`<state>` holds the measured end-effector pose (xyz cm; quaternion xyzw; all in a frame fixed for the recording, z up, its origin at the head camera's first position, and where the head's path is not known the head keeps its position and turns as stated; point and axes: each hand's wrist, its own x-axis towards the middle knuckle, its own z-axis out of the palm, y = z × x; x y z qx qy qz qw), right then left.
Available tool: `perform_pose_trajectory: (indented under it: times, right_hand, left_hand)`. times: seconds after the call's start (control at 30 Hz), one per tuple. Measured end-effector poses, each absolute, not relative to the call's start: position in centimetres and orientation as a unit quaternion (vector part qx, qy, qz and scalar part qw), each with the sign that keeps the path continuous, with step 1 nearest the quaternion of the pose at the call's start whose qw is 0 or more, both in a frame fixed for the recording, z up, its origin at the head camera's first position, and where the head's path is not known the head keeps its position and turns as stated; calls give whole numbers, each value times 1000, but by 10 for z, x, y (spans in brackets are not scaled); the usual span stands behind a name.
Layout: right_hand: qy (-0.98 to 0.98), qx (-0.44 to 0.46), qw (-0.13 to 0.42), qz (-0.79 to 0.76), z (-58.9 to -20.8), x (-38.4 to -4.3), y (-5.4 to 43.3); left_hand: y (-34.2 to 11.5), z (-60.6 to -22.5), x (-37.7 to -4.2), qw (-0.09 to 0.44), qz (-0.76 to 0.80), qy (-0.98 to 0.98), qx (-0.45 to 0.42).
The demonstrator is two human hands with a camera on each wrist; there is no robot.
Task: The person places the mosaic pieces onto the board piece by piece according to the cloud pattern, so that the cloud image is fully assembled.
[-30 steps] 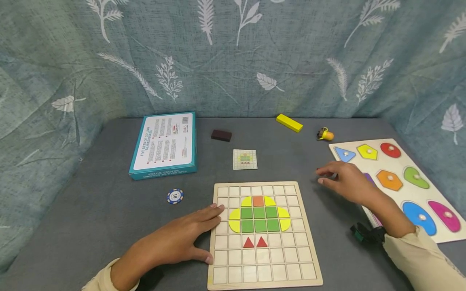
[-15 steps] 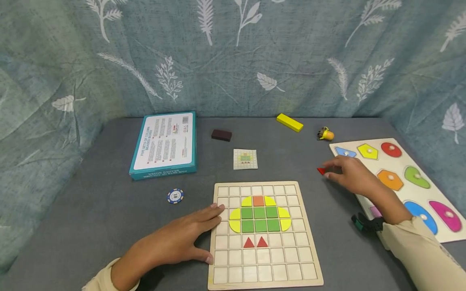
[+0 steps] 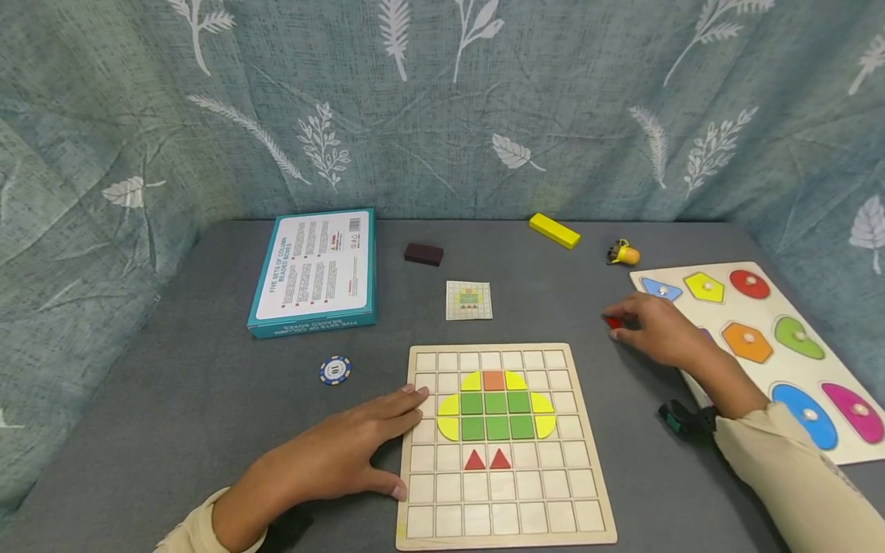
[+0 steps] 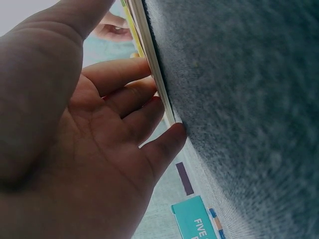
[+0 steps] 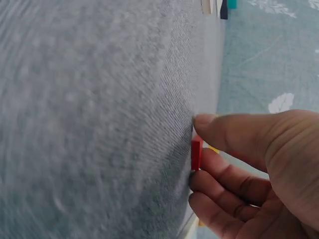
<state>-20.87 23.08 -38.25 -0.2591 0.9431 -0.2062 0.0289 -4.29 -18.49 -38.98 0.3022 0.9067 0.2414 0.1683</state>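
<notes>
The wooden grid board [image 3: 523, 516] lies at the front middle, with green squares [image 3: 496, 427], yellow quarter-circles [image 3: 545, 427], an orange square [image 3: 494, 381] and two red triangles [image 3: 499, 459] on it. My left hand [image 3: 346, 445] rests along the board's left edge, fingers extended; the left wrist view shows the fingertips [image 4: 172, 137] at its side. Right of the board, my right hand [image 3: 657, 330] pinches a small red triangle [image 5: 197, 153] between thumb and fingers, down at the cloth. The hand partly covers the piece in the head view.
A pattern card [image 3: 469, 300] lies behind the board. Around it are a teal box [image 3: 313, 269], a poker chip [image 3: 335, 370], a dark block [image 3: 423, 254], a yellow block [image 3: 555, 230] and a small yellow-orange toy [image 3: 624, 253]. A knobbed shape puzzle [image 3: 760, 307] sits under the right forearm.
My right hand came down over the red triangle, first out of sight, then visible at the fingertips, and now closes on it. The left hand stays at the board's edge.
</notes>
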Motion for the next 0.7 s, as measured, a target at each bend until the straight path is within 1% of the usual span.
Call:
perform_pose_trajectory:
  times: [0.27, 0.47, 0.7]
  right_hand:
    - [944, -256, 12, -208, -385, -210, 226]
    - [946, -264, -18, -186, -383, -208, 223]
    - [953, -263, -19, -146, -382, -205, 216]
  left_hand:
    - [-186, -391, -43, 165, 241, 906, 307]
    - [-185, -390, -44, 169, 236, 908, 301]
    - [-186, -391, -43, 161, 237, 906, 311]
